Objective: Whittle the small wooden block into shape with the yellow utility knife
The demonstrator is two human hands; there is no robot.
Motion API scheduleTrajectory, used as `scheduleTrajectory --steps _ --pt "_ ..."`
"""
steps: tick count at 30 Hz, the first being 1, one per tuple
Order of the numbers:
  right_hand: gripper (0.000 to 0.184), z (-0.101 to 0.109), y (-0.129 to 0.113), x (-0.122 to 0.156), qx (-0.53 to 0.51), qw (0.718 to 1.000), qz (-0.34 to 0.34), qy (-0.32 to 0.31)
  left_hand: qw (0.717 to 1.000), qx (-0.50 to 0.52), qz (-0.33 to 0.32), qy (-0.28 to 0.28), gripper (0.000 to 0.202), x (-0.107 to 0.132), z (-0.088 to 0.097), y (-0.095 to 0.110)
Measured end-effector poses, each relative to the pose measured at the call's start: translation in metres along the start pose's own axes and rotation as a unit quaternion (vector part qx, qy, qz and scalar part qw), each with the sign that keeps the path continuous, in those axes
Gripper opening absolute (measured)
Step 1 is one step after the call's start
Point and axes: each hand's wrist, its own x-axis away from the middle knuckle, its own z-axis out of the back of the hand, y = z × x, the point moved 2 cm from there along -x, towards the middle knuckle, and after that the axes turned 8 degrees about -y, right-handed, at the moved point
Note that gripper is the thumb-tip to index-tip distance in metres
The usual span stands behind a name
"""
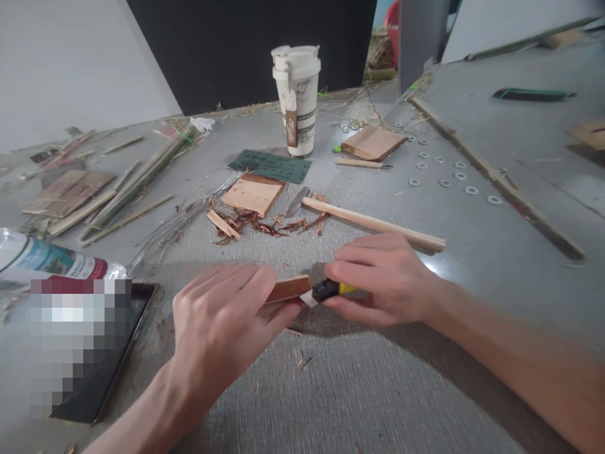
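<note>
My left hand (227, 309) is closed around a small piece of wood (292, 288) with reddish-brown bark on its side. In my right hand (385, 280) is a utility knife (326, 290) with a black and yellow handle. Its blade touches the right end of the wood piece, by my left thumb. Dark bark shavings (255, 224) lie in a heap beyond my hands, beside a flat wood block (253, 194). A carving knife with a long wooden handle (378, 224) rests just past my right hand.
A lidded paper-style cup (302, 101) stands behind a green sheet (269, 165). Another wood block (373, 142) and several metal washers (444, 183) lie to the right, near a long strip (501, 180). At left are bamboo pieces (142, 176), a plastic bottle (61, 261) and a dark-framed tablet-like device (108, 372).
</note>
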Motion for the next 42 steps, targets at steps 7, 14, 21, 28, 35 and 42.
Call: scheduleTrajectory --steps 7,14,21,28,35,42 --pt "0.026 -0.0007 0.0 0.0016 0.008 1.0 -0.01 -0.001 1.0 -0.003 0.0 -0.002 0.037 0.0003 -0.0007 -0.0003" --pt "0.027 -0.0012 0.0013 0.0018 0.013 1.0 -0.014 -0.001 1.0 0.001 -0.002 0.003 0.037 0.0002 -0.0004 -0.0001" --pt "0.027 -0.0015 0.0019 0.0019 0.013 1.0 -0.012 0.004 1.0 -0.003 -0.003 0.009 0.037 0.0011 -0.0008 -0.0008" --pt "0.025 -0.0016 0.0017 0.0012 0.018 1.0 -0.015 0.007 1.0 -0.006 0.0 0.009 0.038 0.0005 -0.001 -0.0012" --pt "0.024 -0.0009 0.0006 0.0007 0.022 1.0 -0.018 0.011 1.0 -0.014 0.005 0.009 0.04 0.0012 -0.0014 -0.001" --pt "0.024 -0.0018 0.0006 0.0015 0.031 0.999 -0.02 0.018 1.0 -0.027 0.011 0.01 0.043 0.0003 -0.0021 -0.0013"
